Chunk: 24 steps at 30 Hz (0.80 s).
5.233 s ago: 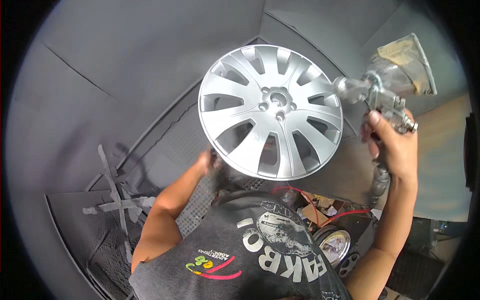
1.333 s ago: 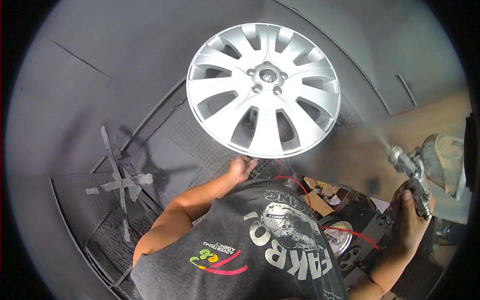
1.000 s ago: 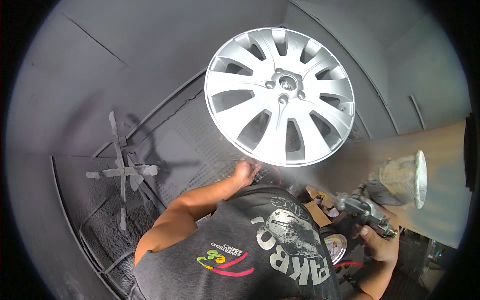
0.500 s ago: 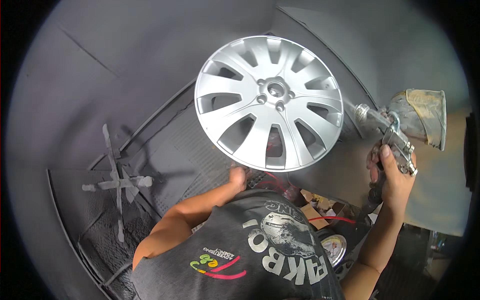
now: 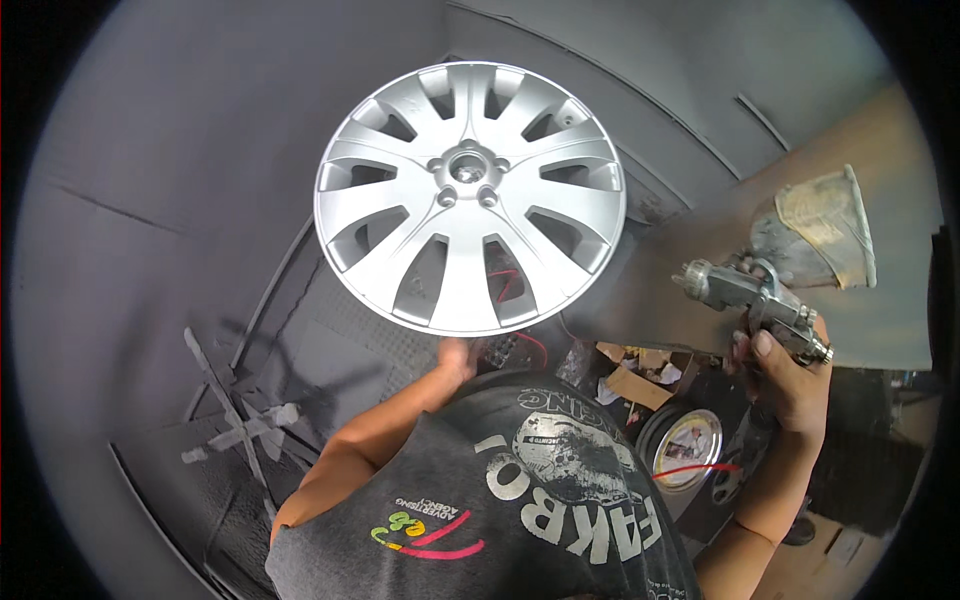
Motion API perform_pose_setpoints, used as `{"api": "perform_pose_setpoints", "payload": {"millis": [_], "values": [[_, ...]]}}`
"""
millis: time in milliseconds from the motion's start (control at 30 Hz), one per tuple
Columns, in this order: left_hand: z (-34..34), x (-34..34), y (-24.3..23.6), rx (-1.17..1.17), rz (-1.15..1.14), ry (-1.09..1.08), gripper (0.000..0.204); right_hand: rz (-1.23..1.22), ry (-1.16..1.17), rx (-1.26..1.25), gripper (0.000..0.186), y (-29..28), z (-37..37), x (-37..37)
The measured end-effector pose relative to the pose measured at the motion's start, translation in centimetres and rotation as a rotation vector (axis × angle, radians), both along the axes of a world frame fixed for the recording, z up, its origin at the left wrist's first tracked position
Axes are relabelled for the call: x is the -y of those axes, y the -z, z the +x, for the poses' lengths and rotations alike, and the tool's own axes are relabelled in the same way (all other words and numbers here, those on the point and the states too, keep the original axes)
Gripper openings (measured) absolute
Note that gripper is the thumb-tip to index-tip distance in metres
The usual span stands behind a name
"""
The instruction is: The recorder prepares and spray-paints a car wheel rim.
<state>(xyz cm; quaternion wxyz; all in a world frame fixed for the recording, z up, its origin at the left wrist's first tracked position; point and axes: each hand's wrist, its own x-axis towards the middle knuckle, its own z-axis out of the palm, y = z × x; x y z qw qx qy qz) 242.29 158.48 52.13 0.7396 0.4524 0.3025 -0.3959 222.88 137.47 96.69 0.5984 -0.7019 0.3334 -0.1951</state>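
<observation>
Closest to me is my own dark printed T-shirt (image 5: 450,460). Past it, on my right, my right hand (image 5: 790,380) is wrapped around the spray gun (image 5: 745,290), thumb along its back. I can't tell whether the trigger is pulled, and I see no clear mist at the nozzle. The gun's paint-stained cup (image 5: 815,230) leans outward, and the nozzle points left toward the wheel, well apart from it.

My left hand (image 5: 457,357) is just under the wheel's near edge — its fingers are hidden, so I can't say whether they grip anything.

The silver wheel (image 5: 465,220) sits ahead of me, face toward me, what bears it out of sight. I'd judge this to be the coating step, between strokes or at the edge of one. The next move calls for a level nozzle and an even sweep across the spokes — without the cup or hose brushing the rim.

Lower and farther off are a red hose (image 5: 690,468), a second wheel (image 5: 697,455) and an open cardboard box (image 5: 640,385), with a grey-crusted cross-shaped stand (image 5: 240,430) to the left. Grey walls (image 5: 200,110) close in behind.
</observation>
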Motion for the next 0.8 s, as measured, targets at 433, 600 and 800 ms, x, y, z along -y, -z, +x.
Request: {"api": "perform_pose_setpoints", "payload": {"millis": [433, 600, 800], "values": [[7.5, -4.9, 3.3, 0.17, 0.043, 0.261, 0.047, -0.456, 0.097, -0.17, 0.025, 0.1, -0.9, 6.5], [13.0, -6.8, 3.7, 0.227, 0.071, 0.118, 0.05, -0.459, 0.149, -0.178, 0.023, 0.3, -0.7, 6.5], [12.0, -4.3, -2.6, 0.293, -0.016, -0.172, 0.053, -0.414, 0.063, -0.116, 0.046, -0.1, -1.7, 4.0]]}}
